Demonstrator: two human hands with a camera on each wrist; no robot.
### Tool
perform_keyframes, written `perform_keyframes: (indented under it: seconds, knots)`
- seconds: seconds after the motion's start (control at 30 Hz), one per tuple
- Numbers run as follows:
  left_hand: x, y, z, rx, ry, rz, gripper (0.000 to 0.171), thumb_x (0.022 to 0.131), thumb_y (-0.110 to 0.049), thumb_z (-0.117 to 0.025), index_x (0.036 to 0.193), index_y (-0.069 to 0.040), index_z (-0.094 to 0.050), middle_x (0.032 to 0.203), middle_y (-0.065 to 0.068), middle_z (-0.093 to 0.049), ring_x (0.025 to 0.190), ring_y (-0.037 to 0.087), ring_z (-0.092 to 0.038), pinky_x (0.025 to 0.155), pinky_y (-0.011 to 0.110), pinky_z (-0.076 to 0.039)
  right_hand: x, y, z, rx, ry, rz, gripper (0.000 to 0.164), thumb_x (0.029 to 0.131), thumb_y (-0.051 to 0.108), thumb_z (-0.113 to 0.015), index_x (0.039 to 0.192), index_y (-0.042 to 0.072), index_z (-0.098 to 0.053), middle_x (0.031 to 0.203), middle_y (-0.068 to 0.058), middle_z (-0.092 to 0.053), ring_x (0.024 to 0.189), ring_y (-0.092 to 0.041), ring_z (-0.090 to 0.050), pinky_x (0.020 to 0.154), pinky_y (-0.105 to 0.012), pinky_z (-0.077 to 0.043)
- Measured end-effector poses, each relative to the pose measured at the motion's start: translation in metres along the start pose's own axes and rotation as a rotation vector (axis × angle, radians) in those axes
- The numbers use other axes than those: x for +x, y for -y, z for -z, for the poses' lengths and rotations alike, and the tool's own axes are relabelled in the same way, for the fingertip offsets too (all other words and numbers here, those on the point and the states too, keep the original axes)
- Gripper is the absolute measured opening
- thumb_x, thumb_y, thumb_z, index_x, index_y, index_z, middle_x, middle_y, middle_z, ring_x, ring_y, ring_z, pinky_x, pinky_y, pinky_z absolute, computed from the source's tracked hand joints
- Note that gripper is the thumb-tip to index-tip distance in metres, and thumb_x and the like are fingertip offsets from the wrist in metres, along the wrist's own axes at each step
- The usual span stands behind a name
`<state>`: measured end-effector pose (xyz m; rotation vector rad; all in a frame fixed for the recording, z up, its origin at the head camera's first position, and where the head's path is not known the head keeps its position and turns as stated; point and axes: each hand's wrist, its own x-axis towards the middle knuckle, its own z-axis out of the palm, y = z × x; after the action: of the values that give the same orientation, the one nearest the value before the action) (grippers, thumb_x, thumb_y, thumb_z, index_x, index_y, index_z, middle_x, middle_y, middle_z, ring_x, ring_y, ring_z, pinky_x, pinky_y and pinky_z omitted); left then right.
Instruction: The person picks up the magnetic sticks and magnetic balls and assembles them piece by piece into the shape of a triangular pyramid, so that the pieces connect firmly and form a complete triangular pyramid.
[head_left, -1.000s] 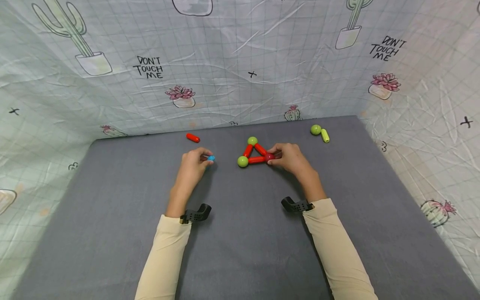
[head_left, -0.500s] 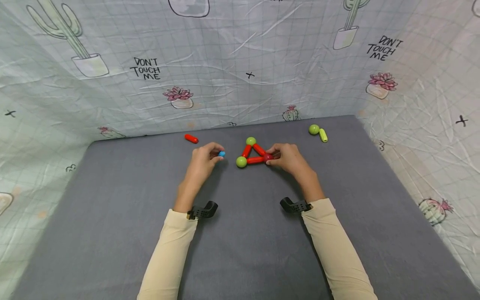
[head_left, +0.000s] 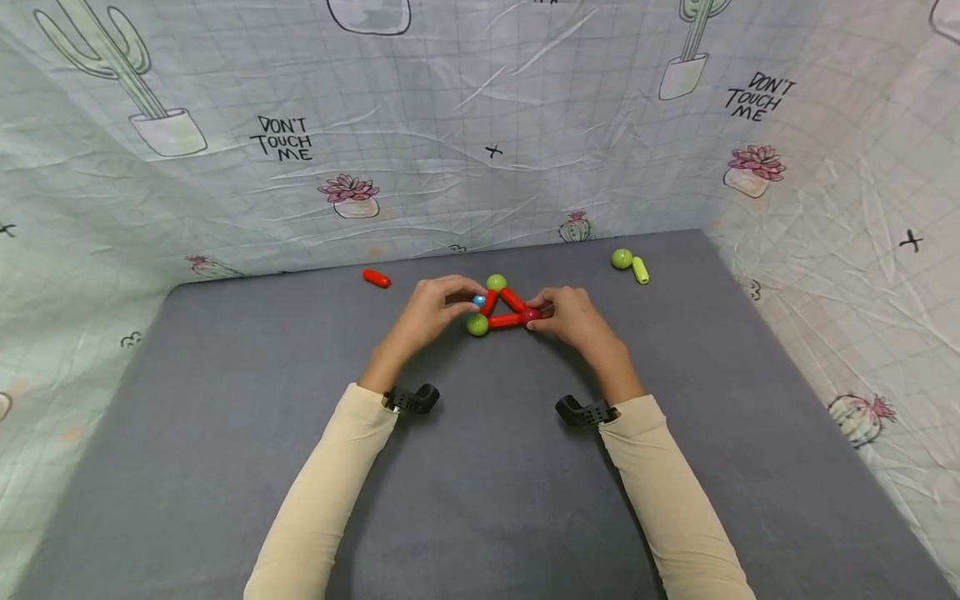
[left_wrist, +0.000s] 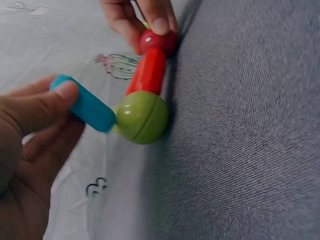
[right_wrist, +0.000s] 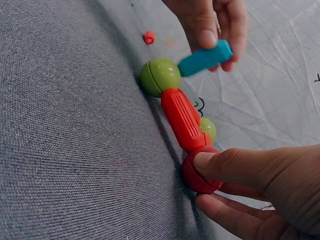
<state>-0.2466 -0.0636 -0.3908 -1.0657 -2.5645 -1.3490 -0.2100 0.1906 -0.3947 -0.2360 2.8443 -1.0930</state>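
A flat triangle of red rods (head_left: 505, 320) joins two green balls and a dark red ball (head_left: 530, 315) on the table. My left hand (head_left: 437, 310) pinches a blue rod (left_wrist: 91, 108) between thumb and fingers. The rod slants up from the nearer green ball (left_wrist: 142, 118), its lower end at or against that ball. With thumb and fingers, my right hand (head_left: 573, 318) grips the dark red ball at the triangle's right corner. The far green ball (head_left: 497, 284) forms the back corner.
Behind the left hand lies a loose red rod (head_left: 377, 278). At the back right, a loose green ball (head_left: 622, 258) sits beside a yellow-green rod (head_left: 641, 270). A printed cloth (head_left: 450, 125) hangs along the back edge of the grey table (head_left: 480, 483).
My left hand has carried the blue rod rightward to the triangle's near-left green ball. The right hand keeps its grip on the dark red ball, and the view has shifted slightly.
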Motion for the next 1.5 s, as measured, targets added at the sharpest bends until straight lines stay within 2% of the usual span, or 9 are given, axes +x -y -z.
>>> perform_keyframes:
  seconds: [0.13,0.3,0.43,0.83,1.1,1.5]
  knots:
    - [0.01,0.007,-0.004,-0.069,0.027,-0.073,0.025,0.086,0.002,-0.078,0.11,-0.001,-0.077,0.111,0.008,-0.075,0.106,0.02,-0.07,0.091,0.029,-0.056,0.001,0.001,-0.001,-0.024,0.003,0.0,0.033,0.086,0.01,-0.083,0.118,0.002,-0.075,0.109,-0.015,-0.076,0.099,-0.026,-0.073,0.081,-0.038,-0.059]
    - [0.019,0.015,-0.003,-0.172,0.064,-0.089,0.025,0.087,0.003,-0.076,0.112,-0.001,-0.077,0.113,0.008,-0.076,0.103,0.02,-0.072,0.088,0.031,-0.057,0.001,0.003,-0.002,-0.062,0.001,0.006,0.035,0.086,0.012,-0.084,0.119,0.004,-0.076,0.107,-0.014,-0.076,0.096,-0.024,-0.073,0.079,-0.037,-0.058]
    - [0.027,0.018,-0.002,-0.215,0.089,-0.106,0.025,0.088,0.002,-0.075,0.114,-0.001,-0.076,0.112,0.01,-0.076,0.103,0.022,-0.072,0.088,0.035,-0.058,0.0,0.004,-0.002,-0.067,-0.005,0.013,0.034,0.086,0.013,-0.083,0.119,0.003,-0.076,0.106,-0.014,-0.077,0.097,-0.024,-0.073,0.08,-0.038,-0.058]
    - [0.049,0.023,0.001,-0.139,0.165,-0.146,0.025,0.092,0.0,-0.072,0.116,-0.005,-0.076,0.114,0.01,-0.075,0.102,0.021,-0.071,0.086,0.028,-0.057,-0.001,0.004,-0.001,-0.088,-0.01,0.014,0.033,0.087,0.014,-0.083,0.118,0.005,-0.076,0.109,-0.013,-0.076,0.1,-0.024,-0.073,0.082,-0.037,-0.059]
    - [0.053,0.028,-0.002,-0.133,0.19,-0.161,0.025,0.092,0.001,-0.071,0.116,-0.004,-0.076,0.115,0.009,-0.075,0.102,0.019,-0.07,0.086,0.027,-0.056,-0.005,0.002,0.0,-0.048,-0.029,0.034,0.032,0.086,0.011,-0.083,0.117,0.003,-0.076,0.107,-0.014,-0.076,0.1,-0.025,-0.073,0.081,-0.038,-0.059]
    - [0.055,0.029,0.001,-0.136,0.211,-0.184,0.025,0.091,0.003,-0.071,0.115,-0.004,-0.076,0.114,0.007,-0.075,0.101,0.018,-0.07,0.083,0.026,-0.056,-0.005,0.001,-0.001,-0.04,-0.041,0.048,0.032,0.085,0.009,-0.083,0.116,0.003,-0.076,0.106,-0.015,-0.076,0.099,-0.025,-0.074,0.08,-0.038,-0.059]
